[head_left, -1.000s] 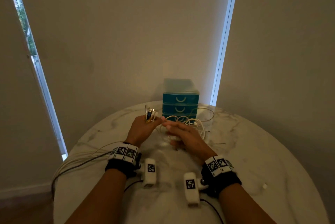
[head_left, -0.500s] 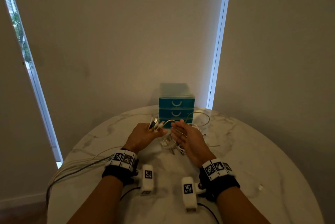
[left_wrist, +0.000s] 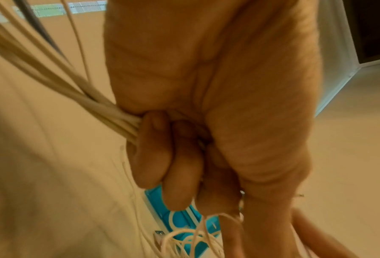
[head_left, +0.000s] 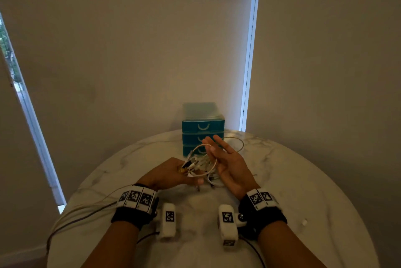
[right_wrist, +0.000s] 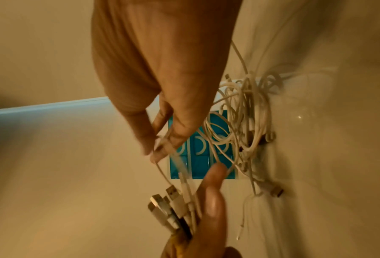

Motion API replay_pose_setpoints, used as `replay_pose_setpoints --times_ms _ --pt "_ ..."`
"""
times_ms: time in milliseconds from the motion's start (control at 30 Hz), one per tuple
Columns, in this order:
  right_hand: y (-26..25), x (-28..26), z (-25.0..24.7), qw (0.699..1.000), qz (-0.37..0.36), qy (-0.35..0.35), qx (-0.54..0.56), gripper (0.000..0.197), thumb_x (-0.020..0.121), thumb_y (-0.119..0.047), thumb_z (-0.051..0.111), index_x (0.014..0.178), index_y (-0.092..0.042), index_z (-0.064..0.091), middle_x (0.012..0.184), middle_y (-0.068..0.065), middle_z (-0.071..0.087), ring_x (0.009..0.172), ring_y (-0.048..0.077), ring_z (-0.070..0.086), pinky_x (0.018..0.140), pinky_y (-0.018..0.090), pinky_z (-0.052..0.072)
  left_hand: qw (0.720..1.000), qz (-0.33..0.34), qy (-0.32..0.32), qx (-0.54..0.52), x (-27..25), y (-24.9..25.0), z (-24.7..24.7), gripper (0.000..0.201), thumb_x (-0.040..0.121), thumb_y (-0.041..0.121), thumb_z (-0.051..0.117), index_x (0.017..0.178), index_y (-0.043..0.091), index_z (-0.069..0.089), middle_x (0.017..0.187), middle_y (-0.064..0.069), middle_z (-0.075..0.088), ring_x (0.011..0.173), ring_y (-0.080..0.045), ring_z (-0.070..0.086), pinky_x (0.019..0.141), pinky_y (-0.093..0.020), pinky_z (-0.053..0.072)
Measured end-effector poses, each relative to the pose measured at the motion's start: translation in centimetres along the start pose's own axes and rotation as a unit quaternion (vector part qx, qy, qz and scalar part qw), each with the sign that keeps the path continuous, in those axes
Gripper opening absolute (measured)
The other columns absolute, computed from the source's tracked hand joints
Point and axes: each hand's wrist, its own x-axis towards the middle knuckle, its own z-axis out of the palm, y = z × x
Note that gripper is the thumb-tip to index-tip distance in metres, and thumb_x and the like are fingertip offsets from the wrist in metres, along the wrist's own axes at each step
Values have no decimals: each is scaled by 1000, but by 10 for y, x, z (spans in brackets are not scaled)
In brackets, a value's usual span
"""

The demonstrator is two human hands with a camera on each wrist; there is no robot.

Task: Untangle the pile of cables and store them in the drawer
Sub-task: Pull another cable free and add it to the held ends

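At the far left a strip of window (head_left: 13, 65) shows between pale blinds, and a bundle of long cords (head_left: 71, 213) trails off the left edge of the round marble worktop (head_left: 303, 180) toward the left wrist. The left hand (head_left: 167, 175) comes next — its fingers (left_wrist: 153, 153) are curled tight round a bunch of cable ends, with the plugs (right_wrist: 169, 207) sticking out side by side past the thumb. From that fist the white leads run down and right into the tangled pile of cables (right_wrist: 248, 111), which lies on the worktop just in front of the drawer unit and partly across its lower fronts. The right hand (head_left: 230, 163) is held above the pile, palm turned inward and fingers mostly straight; in the right wrist view its thumb and forefinger tips (right_wrist: 160, 148) pinch one thin white cable that loops back toward the left hand. Behind both hands stands the small teal drawer unit (head_left: 202, 125) — three drawers, all closed, with pale curved handles. One loose loop of cable (head_left: 238, 144) arcs to the right of it. Further right a small white bit (head_left: 304, 222) lies alone on the worktop, well apart from the pile.
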Motion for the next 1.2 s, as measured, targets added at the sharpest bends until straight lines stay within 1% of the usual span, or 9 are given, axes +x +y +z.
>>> replay_pose_setpoints --times_ms 133,200,367,533,733,900,967,1067,1200 --pt "-4 -3 0 1000 -24 6 16 43 101 10 56 143 -3 57 136 17 72 128 24 69 108 33 55 991 -42 73 -107 2 -2 -4 55 77 45 91 121 15 79 54 10 43 45 -9 34 45 -23 29" --pt "-5 -4 0 999 -23 -7 23 41 101 11 55 141 -2 58 136 17 71 128 26 69 107 33 56 970 -47 118 -207 5 -5 -8 72 75 47 86 126 -1 70 57 7 38 48 -10 27 46 -25 22" --pt "-1 -6 1 996 2 -10 -83 34 102 10 54 134 1 64 129 18 75 121 29 73 87 30 65 894 -2 214 -393 -1 -1 -21 58 73 67 83 103 21 64 65 4 25 52 -13 17 47 -27 12" --pt "2 -6 2 969 31 16 -246 22 106 -13 61 121 -4 74 113 15 80 79 19 71 60 24 55 855 25 266 -444 -5 2 -21 62 84 65 76 126 19 76 65 6 24 52 -10 17 50 -30 9" --pt "3 -11 2 864 7 -15 -503 45 87 -66 76 110 -27 78 93 -5 79 71 5 70 63 20 53 865 48 268 -421 -6 7 -15 74 77 67 83 127 14 76 63 6 25 55 -13 17 46 -27 15" --pt "2 -10 -8 761 9 -67 -645 20 91 -40 79 81 -23 81 79 1 78 67 4 69 66 22 56 874 57 271 -399 -5 6 -12 72 67 70 89 118 23 69 61 7 26 54 -14 17 44 -26 18" --pt "0 -9 -9 795 -28 -10 -606 24 95 -30 72 74 -20 78 67 3 73 61 10 66 69 32 60 872 54 277 -399 -4 3 -15 57 75 60 88 116 22 77 61 8 27 54 -12 18 44 -26 17" --pt "-11 -9 -8 938 -19 54 -343 19 98 -21 72 98 -4 81 74 5 71 60 13 63 56 26 53 874 32 280 -395 -2 0 -18 45 80 47 85 120 27 80 61 8 29 54 -11 19 46 -27 16" --pt "-25 -8 -9 984 -13 63 -167 27 100 -22 69 115 -3 79 85 8 72 65 14 63 56 23 49 890 0 280 -359 2 -4 -15 33 86 38 86 118 29 80 62 5 33 55 -12 22 49 -29 16"
